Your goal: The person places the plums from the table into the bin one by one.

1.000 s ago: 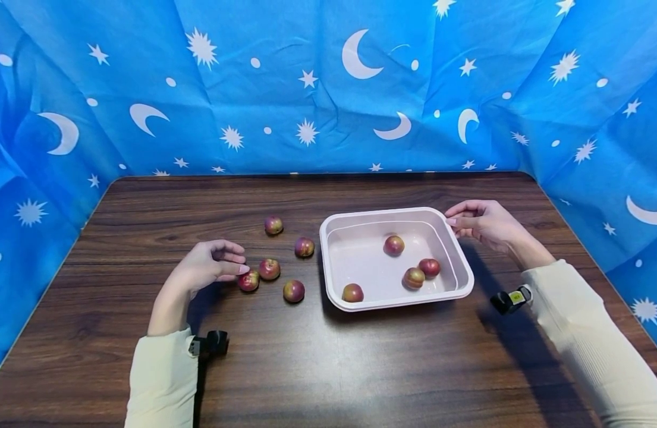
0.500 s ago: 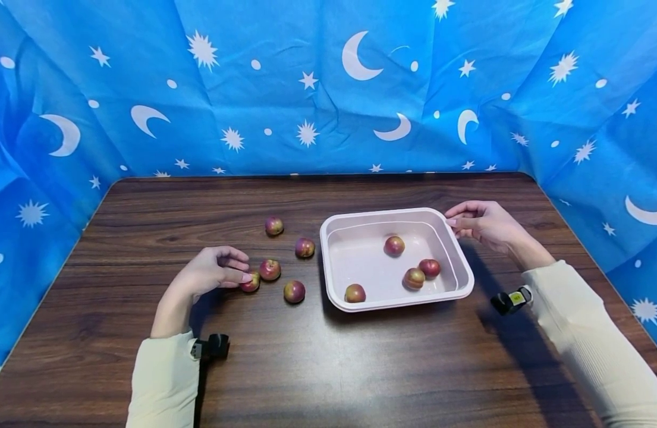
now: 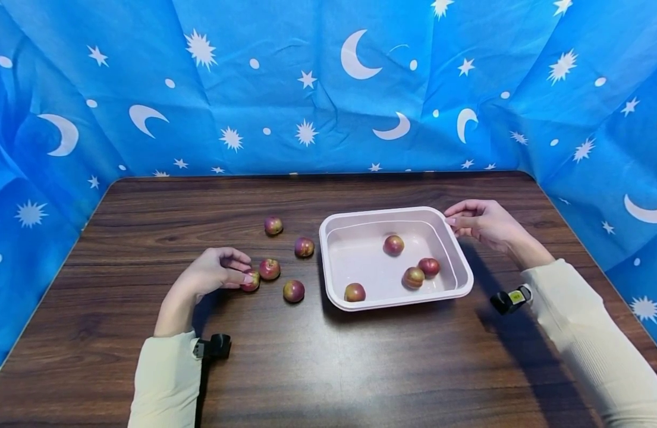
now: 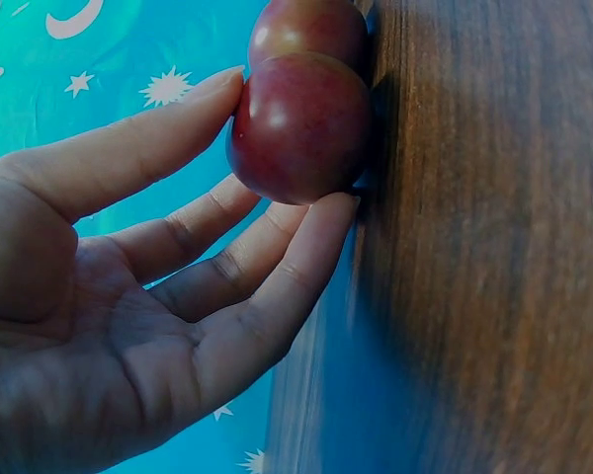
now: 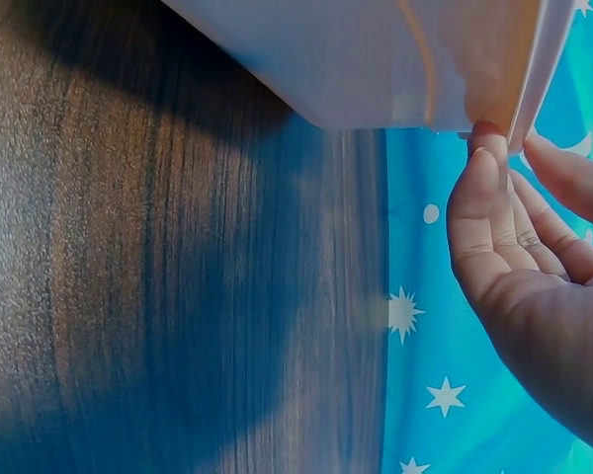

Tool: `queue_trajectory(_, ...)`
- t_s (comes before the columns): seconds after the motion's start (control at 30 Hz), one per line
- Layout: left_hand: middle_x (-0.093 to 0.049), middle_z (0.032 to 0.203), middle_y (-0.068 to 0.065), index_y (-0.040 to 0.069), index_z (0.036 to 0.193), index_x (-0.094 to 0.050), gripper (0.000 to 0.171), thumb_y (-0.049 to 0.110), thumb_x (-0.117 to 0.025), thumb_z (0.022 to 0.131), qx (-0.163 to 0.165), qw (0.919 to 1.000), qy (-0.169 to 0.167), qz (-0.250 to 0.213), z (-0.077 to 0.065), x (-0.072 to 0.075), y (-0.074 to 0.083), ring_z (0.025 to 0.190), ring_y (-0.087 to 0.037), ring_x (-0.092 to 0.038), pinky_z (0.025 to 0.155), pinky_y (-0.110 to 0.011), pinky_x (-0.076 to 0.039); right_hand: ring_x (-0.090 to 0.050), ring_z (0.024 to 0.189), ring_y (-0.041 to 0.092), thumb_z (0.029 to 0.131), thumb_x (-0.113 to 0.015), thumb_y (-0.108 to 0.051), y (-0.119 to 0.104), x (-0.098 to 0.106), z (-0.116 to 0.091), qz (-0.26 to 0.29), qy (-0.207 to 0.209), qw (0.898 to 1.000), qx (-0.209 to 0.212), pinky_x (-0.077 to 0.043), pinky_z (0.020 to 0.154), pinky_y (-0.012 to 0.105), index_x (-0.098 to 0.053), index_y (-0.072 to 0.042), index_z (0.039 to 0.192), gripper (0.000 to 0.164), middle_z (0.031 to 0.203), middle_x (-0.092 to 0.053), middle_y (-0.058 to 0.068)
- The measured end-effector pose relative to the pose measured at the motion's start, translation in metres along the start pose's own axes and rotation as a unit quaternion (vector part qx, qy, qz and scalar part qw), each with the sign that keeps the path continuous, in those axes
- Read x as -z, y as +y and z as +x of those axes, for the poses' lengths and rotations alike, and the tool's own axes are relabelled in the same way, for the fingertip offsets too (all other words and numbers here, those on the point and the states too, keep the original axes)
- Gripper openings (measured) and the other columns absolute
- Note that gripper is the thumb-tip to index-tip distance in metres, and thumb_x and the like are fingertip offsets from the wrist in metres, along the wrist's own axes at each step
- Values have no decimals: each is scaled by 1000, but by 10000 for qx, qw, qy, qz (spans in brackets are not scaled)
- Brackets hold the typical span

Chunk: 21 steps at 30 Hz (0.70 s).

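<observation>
My left hand [image 3: 210, 274] pinches a red-and-yellow plum [image 3: 251, 281] between thumb and fingertips, low at the wooden table. In the left wrist view this plum [image 4: 301, 128] has the thumb on one side and fingertips on the other; a second plum [image 4: 311, 28] sits right behind it. With fingertips and thumb my right hand [image 3: 483, 223] grips the rim of a white plastic basin [image 3: 328, 261] at its right side. The right wrist view shows the right hand [image 5: 524, 237] at the corner of the basin wall [image 5: 356, 59]. Several plums lie inside the basin.
Left of the basin, other plums rest on the table [image 3: 317, 368]: one [image 3: 270, 269] beside the pinched plum, one nearer me [image 3: 293, 291], one by the basin [image 3: 304, 247] and one farther back [image 3: 273, 225]. A blue star-and-moon cloth [image 3: 285, 89] hangs behind the table.
The left hand has shifted slightly right and toward me, its thumb now farther over the plum. Inside the basin, the near-left plum has rolled slightly right. The right hand keeps its place.
</observation>
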<state>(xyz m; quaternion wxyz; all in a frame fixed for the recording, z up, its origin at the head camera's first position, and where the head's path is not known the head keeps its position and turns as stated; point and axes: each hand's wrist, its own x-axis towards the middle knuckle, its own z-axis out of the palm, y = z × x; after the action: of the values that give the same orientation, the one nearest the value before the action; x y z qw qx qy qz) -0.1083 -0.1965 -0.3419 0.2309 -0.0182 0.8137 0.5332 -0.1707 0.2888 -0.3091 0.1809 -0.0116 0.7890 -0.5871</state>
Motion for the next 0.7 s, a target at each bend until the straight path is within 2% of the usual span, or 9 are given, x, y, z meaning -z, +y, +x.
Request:
queue_trajectory(0.3,-56,100,-17,-12,117,-46,41,-2,-65,81,104,9999,46,-64,2,1,-1,79,-14,-60,72,-32,-53,-62,73,16,85,-65,-10,1,0,2,474,-65,9989,6,-53,71,27,-59,0,104,23,87,-66,3)
queue_trajectory(0.57,-55,103,-18,-10,119,-46,44,5,-67,82,118,9998,166,35,1,3,1,81,-14,-59,75,-32,-52,-62,73,16,85,-65,-9,1,0,2,508,-82,9987,61,-53,71,27,-62,-5,99,15,86,-66,3)
queue_trajectory(0.7,-55,103,-18,-10,119,-47,44,5,-67,82,111,9997,224,51,0,4,1,82,-15,-59,75,-33,-52,-62,72,16,84,-65,-10,1,-1,1,522,-69,9986,66,-53,71,27,-62,-4,100,17,86,-66,3)
